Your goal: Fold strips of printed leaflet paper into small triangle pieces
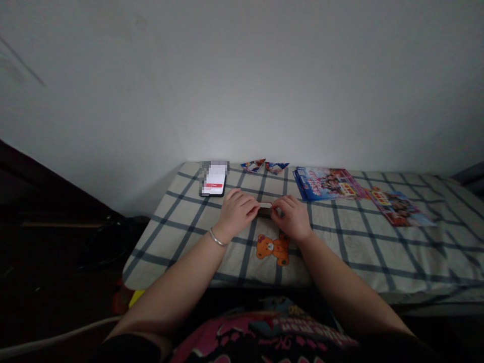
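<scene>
My left hand [239,210] and my right hand [291,216] meet over the middle of the checked cloth. Between their fingertips is a small folded strip of paper [265,205], white on the side that shows. Each hand pinches one end of it, and the fingers cover most of those ends. Behind the hands, two folded paper triangles [253,165] with coloured print lie by the wall. To their right rests a stack of printed leaflets [325,182], blue and pink. Another leaflet [401,205] lies further right.
A phone [215,181] with a lit screen lies at the back left of the checked cloth [181,227]. An orange bear print [273,249] shows on the cloth near my wrists. The grey wall [242,80] rises straight behind. Dark floor and a dark bag [109,242] are at the left.
</scene>
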The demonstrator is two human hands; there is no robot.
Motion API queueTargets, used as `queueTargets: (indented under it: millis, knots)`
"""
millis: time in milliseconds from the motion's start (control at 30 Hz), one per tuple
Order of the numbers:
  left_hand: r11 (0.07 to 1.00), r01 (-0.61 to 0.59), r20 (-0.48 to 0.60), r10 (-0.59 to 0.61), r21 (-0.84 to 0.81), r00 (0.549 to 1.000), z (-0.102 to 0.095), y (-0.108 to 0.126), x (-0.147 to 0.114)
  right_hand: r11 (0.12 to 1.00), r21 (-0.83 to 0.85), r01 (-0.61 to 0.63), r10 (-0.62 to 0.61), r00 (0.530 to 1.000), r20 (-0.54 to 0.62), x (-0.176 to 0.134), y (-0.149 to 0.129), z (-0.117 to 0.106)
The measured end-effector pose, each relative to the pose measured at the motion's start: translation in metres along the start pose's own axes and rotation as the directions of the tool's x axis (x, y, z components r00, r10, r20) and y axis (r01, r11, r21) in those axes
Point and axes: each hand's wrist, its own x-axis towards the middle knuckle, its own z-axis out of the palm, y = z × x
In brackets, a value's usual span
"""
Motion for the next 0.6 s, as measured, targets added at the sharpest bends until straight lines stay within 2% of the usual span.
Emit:
queueTargets:
  millis: [300, 467, 600]
  knots:
    - [0.998, 0.036, -0.045, -0.038, -0.048, 0.998, 0.002, -0.012, -0.002, 0.986, 0.096, -0.138, 0.148, 0.983, -0.107, -0.003, 0.009, 0.0]
    - [0.996, -0.048, -0.068, 0.043, -0.074, 0.997, 0.004, -0.009, 0.0, 0.989, 0.145, -0.028, 0.045, 0.993, -0.111, -0.001, 0.004, 0.002]
    - [0.996, -0.059, -0.06, 0.055, -0.062, 0.997, 0.007, -0.004, 0.0, 0.993, 0.118, 0.004, 0.011, 0.992, -0.126, 0.0, 0.001, 0.002]
